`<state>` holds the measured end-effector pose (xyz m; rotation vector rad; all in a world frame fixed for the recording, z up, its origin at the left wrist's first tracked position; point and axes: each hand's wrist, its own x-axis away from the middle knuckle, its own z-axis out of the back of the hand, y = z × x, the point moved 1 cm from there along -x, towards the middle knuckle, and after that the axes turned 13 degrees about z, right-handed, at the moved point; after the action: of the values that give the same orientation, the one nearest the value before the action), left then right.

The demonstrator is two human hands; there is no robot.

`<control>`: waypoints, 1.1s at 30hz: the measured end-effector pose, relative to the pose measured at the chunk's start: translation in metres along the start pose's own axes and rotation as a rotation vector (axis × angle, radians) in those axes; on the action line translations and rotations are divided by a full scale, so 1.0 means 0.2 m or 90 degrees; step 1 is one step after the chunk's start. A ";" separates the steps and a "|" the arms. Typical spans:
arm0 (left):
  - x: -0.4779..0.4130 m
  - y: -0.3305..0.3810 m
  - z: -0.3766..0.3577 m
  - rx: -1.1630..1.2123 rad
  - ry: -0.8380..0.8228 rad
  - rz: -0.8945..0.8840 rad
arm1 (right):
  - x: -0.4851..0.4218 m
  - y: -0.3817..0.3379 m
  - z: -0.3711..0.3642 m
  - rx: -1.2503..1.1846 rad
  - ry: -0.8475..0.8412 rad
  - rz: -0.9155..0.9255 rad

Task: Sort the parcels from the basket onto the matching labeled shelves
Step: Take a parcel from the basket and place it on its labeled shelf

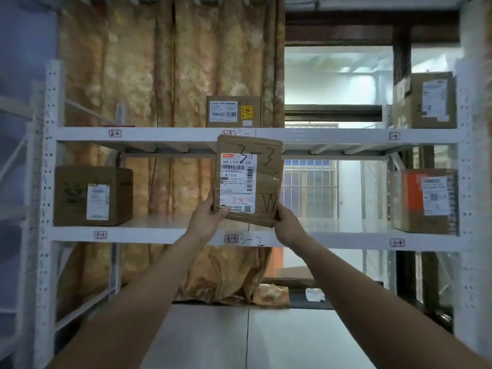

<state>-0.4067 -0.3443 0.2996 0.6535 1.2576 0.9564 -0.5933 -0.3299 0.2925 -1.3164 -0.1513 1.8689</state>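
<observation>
Left hand (209, 218) and right hand (286, 226) each pinch a lower corner of the cardboard parcel marked 3-3 (249, 179). It is held upright, long axis vertical, directly above the 3-3 shelf label (231, 238). Both hands are equally near.

parcel (249, 179): "3-3", "642 L714 00 026" | upper box (233, 111): "12V4A-5525" | tag 2-2 (115, 133) | tag 3-2 (100, 234) | tag 3-3 (231, 238)
</observation>
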 end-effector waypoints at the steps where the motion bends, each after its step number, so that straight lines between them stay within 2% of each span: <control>1: -0.03 -0.03 -0.01 -0.007 0.001 0.003 | -0.02 0.04 -0.03 0.003 0.009 -0.006; 15: -0.82 -0.61 -0.03 -0.079 -0.049 0.035 | -0.54 0.60 -0.45 0.056 0.051 -0.026; 20: -0.96 -0.81 -0.05 -0.140 -0.031 0.061 | -0.62 0.75 -0.59 0.065 0.035 -0.019; 26: -1.05 -0.96 -0.11 -0.131 -0.010 0.073 | -0.72 0.91 -0.67 0.096 0.040 -0.047; 30: -1.14 -0.99 -0.13 -0.284 0.036 0.072 | -0.78 0.99 -0.69 0.176 0.004 -0.071; 33: -1.17 -1.01 -0.14 -0.341 0.042 0.074 | -0.80 1.01 -0.70 0.214 -0.017 -0.085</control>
<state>-0.3925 -0.6484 0.2367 0.2758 0.9636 1.3546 -0.5708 -0.6184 0.2409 -1.0264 0.0582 1.7112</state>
